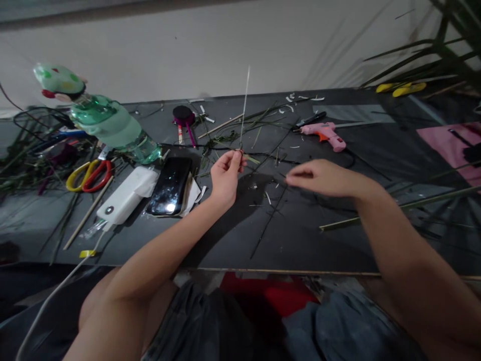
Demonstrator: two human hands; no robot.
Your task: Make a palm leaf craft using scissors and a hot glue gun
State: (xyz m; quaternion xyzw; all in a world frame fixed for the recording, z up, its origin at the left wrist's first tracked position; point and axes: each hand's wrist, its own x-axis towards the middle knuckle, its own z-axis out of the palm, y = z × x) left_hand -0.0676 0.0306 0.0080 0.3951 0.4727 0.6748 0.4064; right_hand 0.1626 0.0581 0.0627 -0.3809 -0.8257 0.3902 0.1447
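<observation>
My left hand (226,174) is closed in a pinch over the middle of the dark table. From its fingertips a thin, pale, straight strand (245,103) points upward; whether it is wire or a leaf strip I cannot tell. Short green leaf bits (252,159) stick out beside the same fingers. To the right, apart from the left, my right hand (319,176) has its thumb and fingers pressed together. A tiny dark tip shows at those fingers, too small to name. Small white and green scraps (268,198) lie on the table between the hands.
A pink glue gun (326,135) lies behind my right hand. To the left are a phone (170,185), a white power bank (128,195) with a cable, scissors (90,175) and a green bottle (112,128). Long leaves (398,205) reach in from the right.
</observation>
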